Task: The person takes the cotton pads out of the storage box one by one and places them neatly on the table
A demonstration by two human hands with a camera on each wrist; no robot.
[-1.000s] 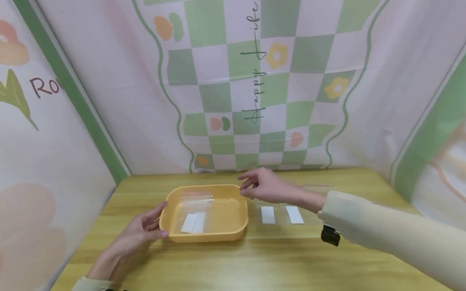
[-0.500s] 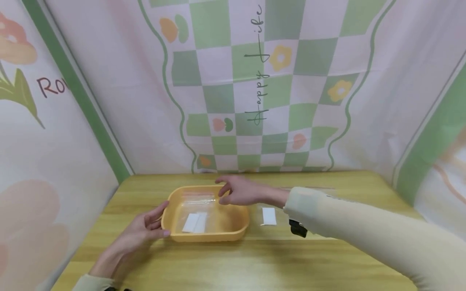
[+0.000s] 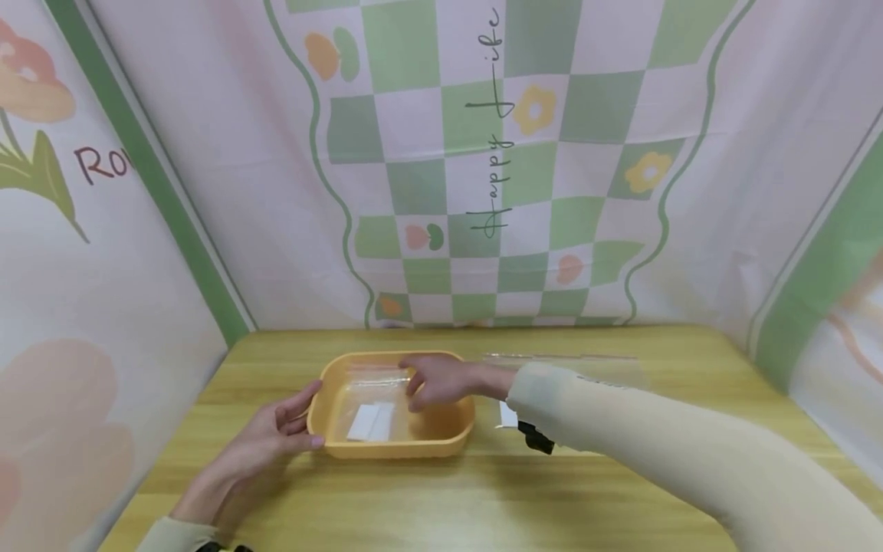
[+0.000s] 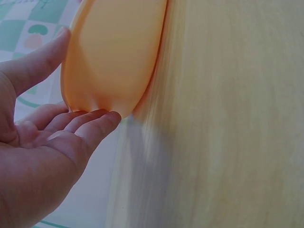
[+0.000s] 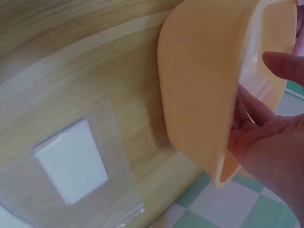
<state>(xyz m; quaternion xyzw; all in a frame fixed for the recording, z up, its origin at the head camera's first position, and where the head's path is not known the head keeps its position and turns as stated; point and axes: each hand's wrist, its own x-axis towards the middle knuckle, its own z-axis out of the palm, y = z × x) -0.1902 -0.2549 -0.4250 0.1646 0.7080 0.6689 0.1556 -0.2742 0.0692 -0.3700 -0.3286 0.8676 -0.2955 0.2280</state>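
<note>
A yellow plastic tray [image 3: 393, 450] stands on the wooden table. My left hand [image 3: 265, 438] holds the tray's left end, its fingers under and against the outer wall and its thumb at the rim [image 4: 64, 71]. Inside the tray lie clear zip bags [image 3: 372, 383] with white patches, overlapping on the left side. My right hand [image 3: 440, 381] reaches over the tray's right part; in the right wrist view its thumb and index finger stand apart with nothing seen between them. Its lower fingertips are partly hidden by the tray wall.
Right of the tray, more clear bags [image 5: 109, 142] with white patches lie flat on the table [image 3: 483, 506], partly covered by my right sleeve [image 3: 621, 414] in the head view. A patterned cloth [image 3: 476, 176] hangs behind the table.
My right hand has moved left and down from above the tray's right rim into the tray. The right sleeve now covers more of the table bags. The left hand stays at the tray.
</note>
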